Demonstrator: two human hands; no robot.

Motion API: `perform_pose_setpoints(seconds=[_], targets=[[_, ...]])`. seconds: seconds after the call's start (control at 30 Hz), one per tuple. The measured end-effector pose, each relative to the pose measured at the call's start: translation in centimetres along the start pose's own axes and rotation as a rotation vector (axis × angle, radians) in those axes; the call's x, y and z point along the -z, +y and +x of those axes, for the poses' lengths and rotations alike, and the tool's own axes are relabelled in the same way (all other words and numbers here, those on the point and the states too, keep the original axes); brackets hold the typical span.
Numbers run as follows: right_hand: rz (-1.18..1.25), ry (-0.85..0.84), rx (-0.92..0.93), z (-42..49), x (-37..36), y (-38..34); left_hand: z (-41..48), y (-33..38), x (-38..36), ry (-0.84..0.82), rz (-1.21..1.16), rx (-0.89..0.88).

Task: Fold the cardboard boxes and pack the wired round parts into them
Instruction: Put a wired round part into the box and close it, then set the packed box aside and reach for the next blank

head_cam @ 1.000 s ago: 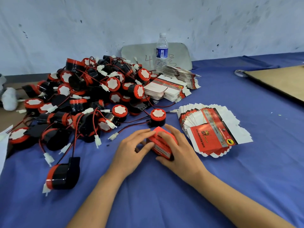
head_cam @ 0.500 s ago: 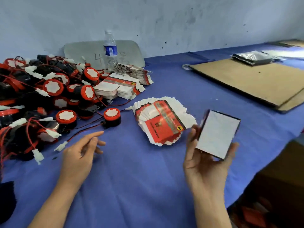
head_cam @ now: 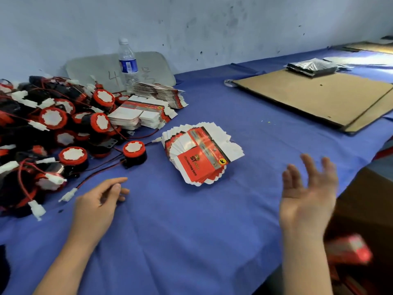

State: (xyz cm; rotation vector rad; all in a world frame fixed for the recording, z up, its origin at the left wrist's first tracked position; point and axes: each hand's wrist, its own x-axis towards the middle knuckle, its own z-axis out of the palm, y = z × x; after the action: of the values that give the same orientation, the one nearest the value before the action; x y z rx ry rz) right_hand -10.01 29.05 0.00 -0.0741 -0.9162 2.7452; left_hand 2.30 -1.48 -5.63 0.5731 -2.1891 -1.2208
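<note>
The right hand [head_cam: 308,192] is lifted at the table's right edge, palm up, fingers spread, holding nothing. A blurred red box [head_cam: 348,251] is lower, off the edge. The left hand [head_cam: 95,201] rests empty on the blue cloth [head_cam: 191,231], fingers loosely bent. Beyond lie a fanned stack of flat red-and-white cardboard boxes [head_cam: 202,152] and, at the left, a heap of black-and-red wired round parts [head_cam: 53,124].

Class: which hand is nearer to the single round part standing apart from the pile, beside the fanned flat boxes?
Left. The left hand is just in front of the round part; the right hand is raised, open, far to its right, past the flat boxes.
</note>
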Motion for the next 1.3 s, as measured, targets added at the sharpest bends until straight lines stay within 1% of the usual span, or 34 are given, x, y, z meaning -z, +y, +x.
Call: perform_pose_setpoints(seconds=[0.03, 0.07, 0.1, 0.13, 0.17, 0.23, 0.27, 0.3, 0.33, 0.43, 0.47, 0.57, 0.7, 0.87, 1.07, 1.13, 1.23, 1.3], targets=[[-0.185, -0.076, 0.028, -0.1, -1.0, 0.4, 0.1, 0.0, -0.1, -0.012, 0.029, 0.017], [-0.459, -0.218, 0.073, -0.1, -2.0, 0.9, 0.1, 0.1, -0.1, -0.019, 0.051, 0.029], [-0.745, -0.399, 0.118, -0.1, -3.2, 1.9, 0.1, 0.1, -0.1, -0.024, 0.065, 0.035], [-1.002, -0.607, 0.118, 0.0, -4.4, 3.0, 0.1, 0.2, -0.1, -0.026, 0.074, 0.037], [-1.235, -0.778, 0.094, 0.2, -5.8, 4.3, 0.0, 0.3, 0.0, -0.027, 0.080, 0.036], [-1.700, -1.042, 0.056, 1.0, -7.9, 6.9, -0.1, 0.4, 0.2, -0.030, 0.088, 0.034], [-1.884, -1.122, 0.047, 1.5, -8.6, 8.0, -0.1, 0.5, 0.2, -0.033, 0.088, 0.033], [-2.008, -1.134, 0.034, 2.1, -9.0, 8.9, -0.2, 0.4, 0.1, -0.034, 0.085, 0.035], [-2.066, -1.080, 0.023, 2.8, -9.4, 9.7, -0.1, 0.4, 0.2, -0.030, 0.083, 0.037], [-2.033, -0.702, 0.012, 5.0, -8.4, 10.4, 0.0, 0.2, 0.2, -0.029, 0.080, 0.039], [-1.984, -0.610, -0.023, 5.7, -7.7, 10.2, 0.0, 0.2, 0.2, -0.032, 0.080, 0.040], [-1.841, -0.468, -0.157, 7.5, -6.3, 9.5, 0.1, 0.2, 0.2, -0.035, 0.092, 0.038], [-1.797, -0.414, -0.105, 7.9, -5.8, 9.2, 0.1, 0.2, 0.2, -0.031, 0.113, 0.025], [-1.787, -0.391, 0.034, 7.7, -6.0, 9.1, 0.0, 0.4, 0.2, -0.032, 0.115, 0.024], [-1.791, -0.381, 0.064, 7.4, -6.0, 8.8, -0.1, 0.4, 0.2, -0.031, 0.097, 0.051], [-1.754, -0.357, 0.100, 7.2, -6.1, 8.8, -0.1, 0.5, 0.2, -0.037, 0.093, 0.058], [-1.656, -0.327, 0.227, 7.0, -6.2, 8.9, -0.1, 0.6, 0.2, -0.040, 0.102, 0.059], [-1.624, -0.316, 0.262, 7.1, -6.2, 9.0, -0.2, 0.6, 0.2, -0.041, 0.108, 0.057]])
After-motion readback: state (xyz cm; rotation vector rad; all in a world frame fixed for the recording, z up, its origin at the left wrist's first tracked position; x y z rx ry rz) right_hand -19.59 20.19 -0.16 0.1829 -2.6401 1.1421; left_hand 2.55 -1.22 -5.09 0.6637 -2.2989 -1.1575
